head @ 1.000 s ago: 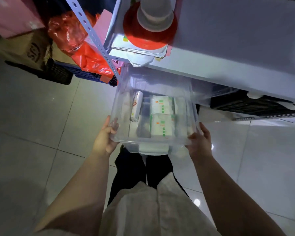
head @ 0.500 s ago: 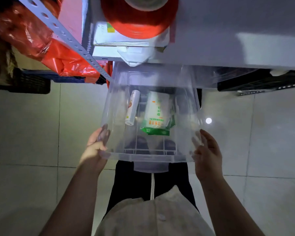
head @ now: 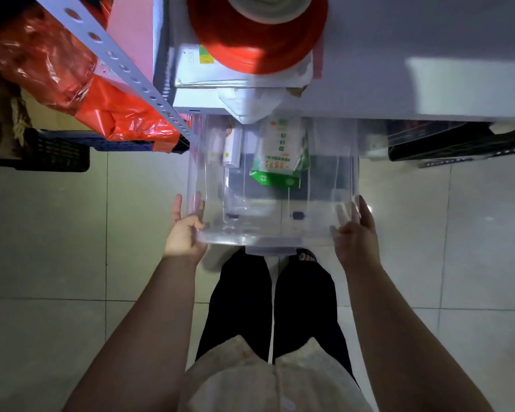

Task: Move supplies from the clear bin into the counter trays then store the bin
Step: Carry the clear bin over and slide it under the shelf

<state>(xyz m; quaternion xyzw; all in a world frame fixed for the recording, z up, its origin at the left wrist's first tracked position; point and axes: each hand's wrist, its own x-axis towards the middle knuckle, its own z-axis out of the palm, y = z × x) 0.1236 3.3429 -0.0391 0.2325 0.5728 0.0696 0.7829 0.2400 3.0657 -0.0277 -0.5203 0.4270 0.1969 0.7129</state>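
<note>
Left hand (head: 185, 233) and right hand (head: 356, 233), fingers gripping the clear bin (head: 274, 236), green packet (head: 277, 162) inside, so nothing unloaded yet.

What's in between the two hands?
The bin. The left hand and right hand grip its near corners, as the head view shows.

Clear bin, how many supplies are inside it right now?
2. A white tube lies toward the left side of the clear bin; a green-and-white packet sits right of it, near the middle. The far end runs under the counter, so more may be hidden.
</note>
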